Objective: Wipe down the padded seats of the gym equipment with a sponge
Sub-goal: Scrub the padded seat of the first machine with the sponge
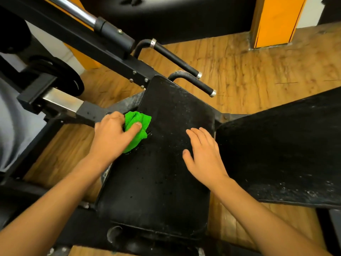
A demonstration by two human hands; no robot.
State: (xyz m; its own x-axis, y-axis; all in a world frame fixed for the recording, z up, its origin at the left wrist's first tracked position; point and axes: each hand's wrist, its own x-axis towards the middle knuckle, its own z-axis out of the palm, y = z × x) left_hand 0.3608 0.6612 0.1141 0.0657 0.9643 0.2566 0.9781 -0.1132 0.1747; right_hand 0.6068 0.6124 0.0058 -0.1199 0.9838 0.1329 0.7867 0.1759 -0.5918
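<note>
Padded seat (162, 172) sits mid-frame on the black machine frame (86, 113). It is dusty and speckled, and judged firm and fixed, needing no steadying. Right hand (204, 157) rests flat on the seat's right side, fingers straight. Left hand (112, 137) grips the green sponge (138, 122) at the seat's left edge. The sponge is judged soft and light, best bunched from above.

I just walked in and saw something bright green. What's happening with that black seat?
A person is cleaning gym equipment. Their left hand grips a green sponge and presses it on the left edge of the black padded seat. Their right hand is flat with straight fingers over the seat's right side, holding nothing. The seat shows small specks. Another black pad to the right has whitish dusty marks.
</note>
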